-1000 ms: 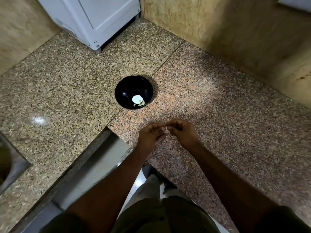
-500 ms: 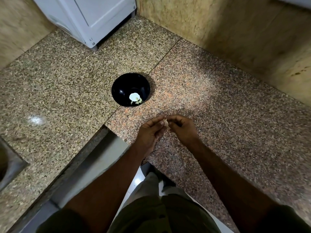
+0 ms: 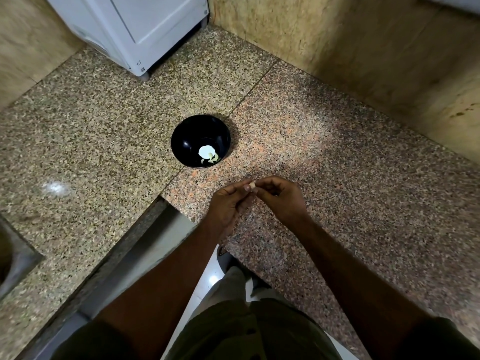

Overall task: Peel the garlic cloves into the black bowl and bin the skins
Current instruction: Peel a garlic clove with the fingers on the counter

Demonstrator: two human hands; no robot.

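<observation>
**Both hands pinch one garlic clove just in front of the black bowl**

The black bowl (image 3: 200,141) sits on the speckled granite counter (image 3: 98,141), right on the seam where two slabs meet, and serves as the landmark here. Inside it, toward the near side of its floor, lies a pale round piece (image 3: 207,152) with a few small yellowish slivers (image 3: 211,159) touching it on the near edge; whether these are cloves or skin cannot be told at this size.

Nearer to the person than the bowl, and slightly to its right, the two hands meet above the counter. The left hand (image 3: 228,203) and the right hand (image 3: 281,198) come together at their fingertips, and both pinch a small, pale garlic clove (image 3: 252,185) between them. The fingers of each hand are curled in toward the clove, so most of it is hidden; only a light-coloured end shows. The clove is held outside the bowl, near its front rim but not over it.

Beyond the bowl, toward the far left corner, a white appliance (image 3: 135,29) stands on the counter against the tan stone wall (image 3: 337,48). Well to the left of the bowl, at the frame's edge, part of a steel sink (image 3: 13,261) is cut into the counter.
</observation>
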